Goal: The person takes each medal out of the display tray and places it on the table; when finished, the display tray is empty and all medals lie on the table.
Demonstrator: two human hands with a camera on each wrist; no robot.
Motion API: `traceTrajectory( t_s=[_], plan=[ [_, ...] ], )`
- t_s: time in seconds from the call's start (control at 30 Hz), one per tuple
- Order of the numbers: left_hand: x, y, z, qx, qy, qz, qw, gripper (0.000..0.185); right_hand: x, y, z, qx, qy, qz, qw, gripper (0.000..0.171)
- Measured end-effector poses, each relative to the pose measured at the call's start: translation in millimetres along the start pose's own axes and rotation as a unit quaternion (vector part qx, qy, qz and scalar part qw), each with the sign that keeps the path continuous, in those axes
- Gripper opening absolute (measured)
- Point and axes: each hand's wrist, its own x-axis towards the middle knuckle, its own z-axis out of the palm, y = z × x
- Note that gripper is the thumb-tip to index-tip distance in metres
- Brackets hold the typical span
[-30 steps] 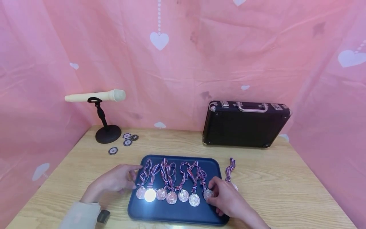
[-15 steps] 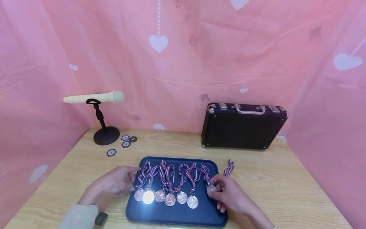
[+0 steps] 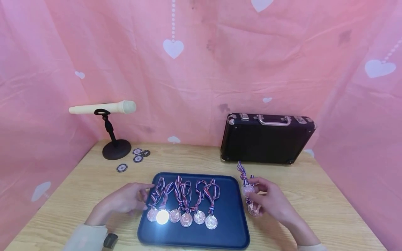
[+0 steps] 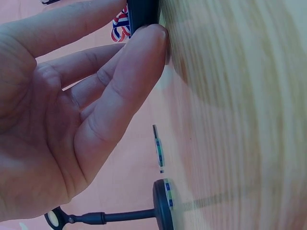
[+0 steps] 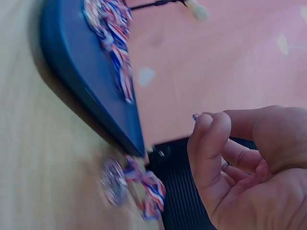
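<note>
My right hand pinches a silver medal between thumb and fingertips, raised beyond the tray's right side. Its striped red, white and blue ribbon stands up above the disc. In the right wrist view the held medal is mostly hidden by my fingers. Under that hand, another medal lies on the table, its ribbon knotted. My left hand rests against the left edge of a dark blue tray, index finger and thumb spread along the rim. Several medals lie in a row on the tray, ribbons pointing away.
A black briefcase with a silver handle stands at the back right. At the back left, a white microphone sits on a black stand. Several poker chips lie beside its base. A pink cloth hangs behind the wooden table.
My right hand has lifted the rightmost medal off the tray and carried it to the right, over the medal on the table. My left hand stays at the tray's edge.
</note>
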Motion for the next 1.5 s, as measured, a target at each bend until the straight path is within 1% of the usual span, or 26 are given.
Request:
traceTrajectory(
  t_s=[0.1, 0.2, 0.37, 0.5, 0.63, 0.73, 0.87, 1.0, 1.17, 1.27, 1.5],
  plan=[
    [0.5, -1.1, 0.4, -0.002, -0.002, 0.0, 1.0, 0.073, 0.8, 4.8, -16.2, -0.017, 0.022, 0.005, 1.0, 0.048],
    [0.7, -1.3, 1.0, 0.001, -0.003, -0.003, 1.0, 0.073, 0.8, 13.9, -33.2, -0.028, 0.025, 0.016, 0.999, 0.05],
    [-0.2, -2.0, 1.6, 0.008, -0.002, 0.001, 1.0, 0.072, -0.8, 35.0, -53.2, -0.038, -0.002, 0.039, 0.999, 0.052],
    [-0.8, -3.4, 2.0, 0.007, 0.0, 0.006, 1.0, 0.071, -1.2, 48.3, -60.8, -0.04, -0.048, 0.045, 0.997, 0.046],
    [-1.0, -3.3, 2.3, 0.004, 0.002, 0.001, 1.0, 0.072, -2.3, 57.9, -63.6, -0.031, -0.105, 0.054, 0.993, 0.038],
    [-1.0, -2.7, 2.2, 0.006, 0.0, 0.0, 1.0, 0.073, -2.3, 61.4, -63.0, -0.022, -0.12, 0.062, 0.991, 0.036],
    [-0.2, -3.0, 1.6, 0.004, -0.005, 0.003, 1.0, 0.074, -2.1, 62.9, -63.4, -0.018, -0.131, 0.058, 0.989, 0.033],
    [0.1, -2.8, 0.6, 0.0, -0.006, 0.001, 1.0, 0.074, -1.7, 62.6, -65.0, -0.031, -0.14, 0.044, 0.989, 0.028],
    [-0.1, -1.2, 0.2, 0.002, -0.004, -0.003, 1.0, 0.074, -2.0, 61.0, -65.0, -0.053, -0.143, 0.032, 0.988, 0.022],
    [-0.5, -0.4, 0.1, 0.001, -0.004, -0.005, 1.0, 0.073, -3.0, 59.9, -63.7, -0.056, -0.145, 0.028, 0.987, 0.02],
    [0.1, -1.3, -0.4, 0.001, -0.005, -0.002, 1.0, 0.074, -3.2, 58.1, -58.5, -0.07, -0.146, 0.016, 0.987, 0.018]
  ],
)
